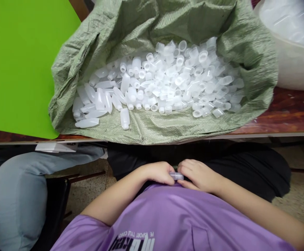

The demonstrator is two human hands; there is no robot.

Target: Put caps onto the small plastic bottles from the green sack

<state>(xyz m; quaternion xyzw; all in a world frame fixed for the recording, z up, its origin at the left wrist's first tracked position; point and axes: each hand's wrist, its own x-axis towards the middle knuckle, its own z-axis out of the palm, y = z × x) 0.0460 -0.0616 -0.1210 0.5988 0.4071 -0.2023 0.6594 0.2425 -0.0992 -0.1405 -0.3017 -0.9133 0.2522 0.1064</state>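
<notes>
Close against the purple shirt, a small translucent plastic bottle [176, 176] lies sideways between both hands. My left hand [160, 173] is closed on its left end, with the thumb and fingers pinching it. The fingers of my right hand [197, 174] wrap round the right end, and that part is mostly hidden. On the table in front, an open green woven sack [152, 130] holds a heap of small white plastic bottles [99, 99] on its left and clear plastic caps [179, 81] to the right.
A bright green board [23, 69] covers the table's left part. At the right stands a large whitish tub [295, 64] on the reddish table [295, 109]. Another person's grey-trousered leg [18, 195] is at the left, near the table edge.
</notes>
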